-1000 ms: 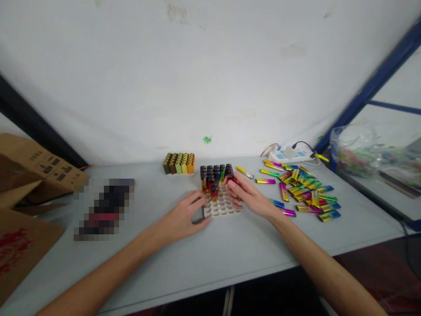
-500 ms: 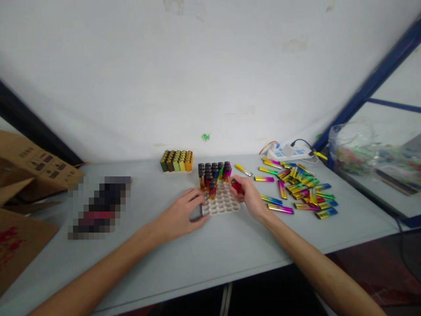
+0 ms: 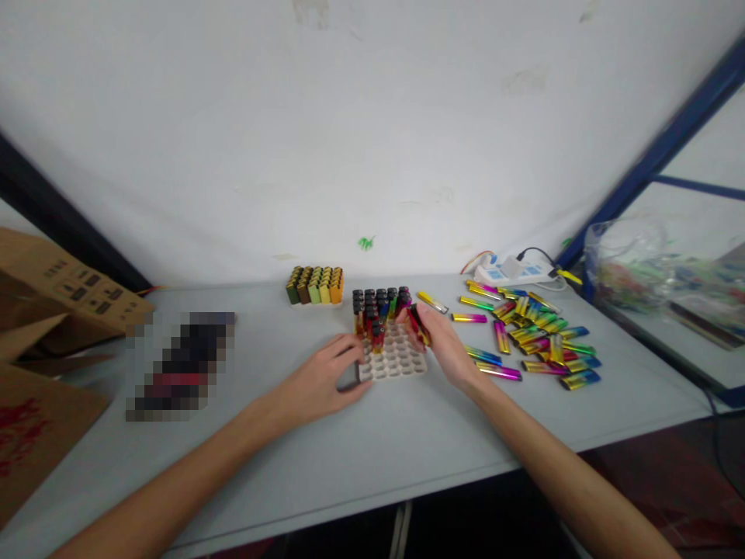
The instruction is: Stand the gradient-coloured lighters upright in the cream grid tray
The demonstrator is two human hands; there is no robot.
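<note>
Right hand has turned the lighter pinched in its grip, while left hand spreads against the tray.

An open brown cardboard box stands at the far left, dark icons printed on one panel and red print on a lower one. Beside it on the light grey surface lies a dark object with a red band, pixelated beyond recognition. At the back right, against the white wall, sits a white power strip with blue parts; a white plug adapter with a black cable is plugged in, near a yellow strip. The wall bears smudges and a green scribble. A black bar slants at left, a blue metal frame at right. Beyond the frame are a clear plastic bag with blurred, colourful contents and a long dark flat strip.
</note>
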